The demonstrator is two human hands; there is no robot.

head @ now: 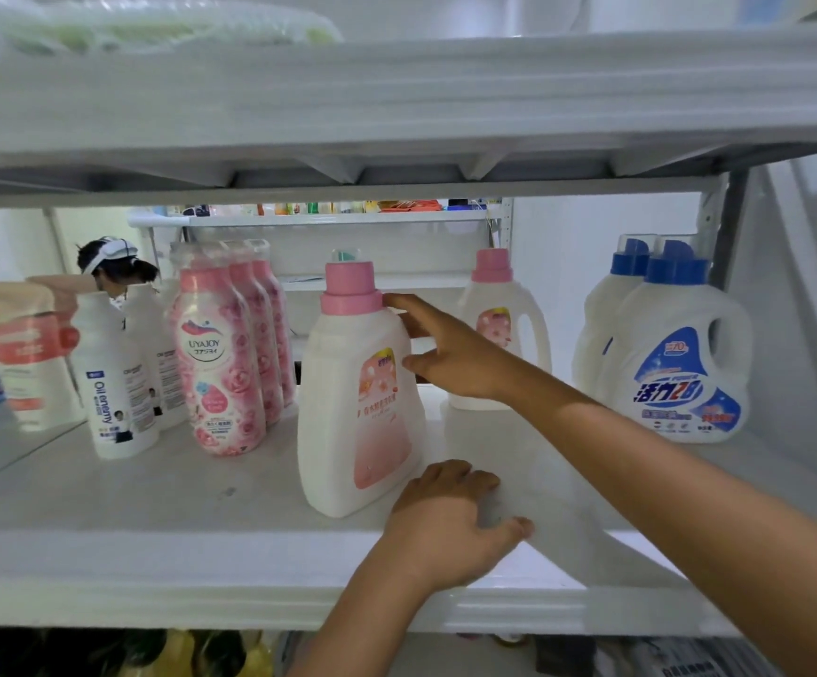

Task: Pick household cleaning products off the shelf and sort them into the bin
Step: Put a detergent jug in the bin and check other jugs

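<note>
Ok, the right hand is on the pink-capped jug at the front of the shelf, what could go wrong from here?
1. The right hand touches the pink-capped jug only high up, near its cap, fingers not closed; a push could tip it toward the tall pink bottles beside it.
2. The jug stands near the shelf edge; a slipping pull might drop it.
3. The left hand rests by its base, in its path.

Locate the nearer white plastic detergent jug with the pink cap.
In the head view, the jug stands upright mid-shelf near the front, between the pink rose-patterned bottles on its left and the right hand touching its right side.
</note>
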